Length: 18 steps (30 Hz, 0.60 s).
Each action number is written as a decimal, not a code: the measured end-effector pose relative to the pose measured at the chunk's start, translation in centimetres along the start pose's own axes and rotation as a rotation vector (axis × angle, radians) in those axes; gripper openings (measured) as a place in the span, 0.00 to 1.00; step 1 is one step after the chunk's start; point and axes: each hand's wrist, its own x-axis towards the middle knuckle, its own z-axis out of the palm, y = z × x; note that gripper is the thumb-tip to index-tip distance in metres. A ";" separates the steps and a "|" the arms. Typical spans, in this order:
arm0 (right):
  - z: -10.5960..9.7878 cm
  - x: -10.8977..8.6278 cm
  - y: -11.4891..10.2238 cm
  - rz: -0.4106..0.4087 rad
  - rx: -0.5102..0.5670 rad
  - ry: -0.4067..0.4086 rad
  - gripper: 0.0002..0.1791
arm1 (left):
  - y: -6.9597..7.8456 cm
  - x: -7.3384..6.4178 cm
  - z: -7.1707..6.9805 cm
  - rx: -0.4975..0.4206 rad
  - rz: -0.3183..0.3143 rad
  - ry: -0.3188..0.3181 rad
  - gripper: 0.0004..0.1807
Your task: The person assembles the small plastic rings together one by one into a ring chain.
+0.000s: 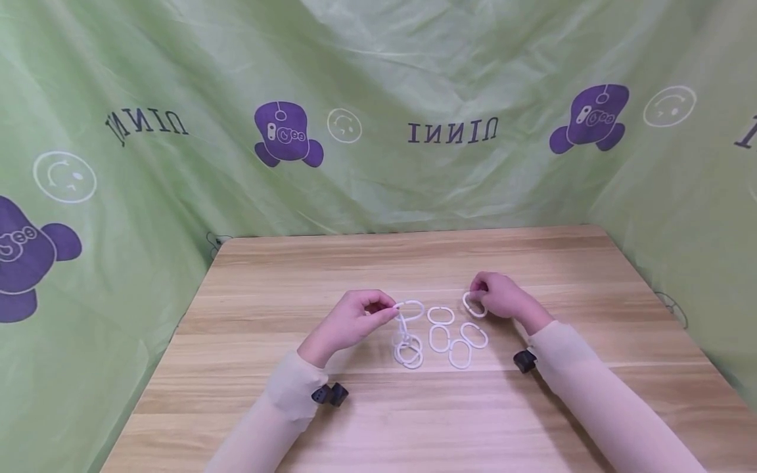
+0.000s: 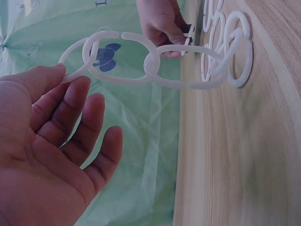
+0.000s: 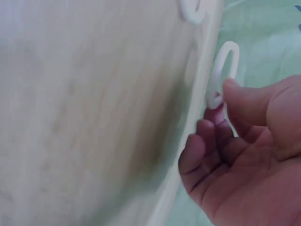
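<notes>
Between thumb and forefinger, my left hand (image 1: pixel 355 318) pinches the end of a chain of white plastic links (image 2: pixel 120 80). The chain hangs down from that hand, and its lower links (image 1: pixel 409 355) rest on the wooden table. Each link is an oval ring with a small gap in its side. My right hand (image 1: pixel 503 295) pinches a single loose white link (image 3: pixel 227 61) with thumb and forefinger, close above the table. Several loose links (image 1: pixel 439 339) lie flat on the table between the hands.
The wooden table (image 1: pixel 236 368) reaches back to a green curtain (image 1: pixel 378 184) with purple printed figures, which also hangs at both sides. Dark wrist devices (image 1: pixel 330 394) are worn below both hands. A thin cable (image 1: pixel 215 243) shows at the table's back left corner.
</notes>
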 end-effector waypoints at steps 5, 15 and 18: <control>0.1 -0.9 -1.3 -0.031 0.108 0.081 0.08 | -0.1 0.1 0.2 -0.005 0.002 -0.002 0.05; 0.5 -2.9 -6.0 -0.115 0.288 0.135 0.09 | -0.2 0.1 0.6 -0.006 0.008 -0.007 0.04; 0.4 -3.5 -7.4 -0.146 0.338 0.145 0.09 | -0.2 0.1 0.7 -0.010 0.009 -0.010 0.04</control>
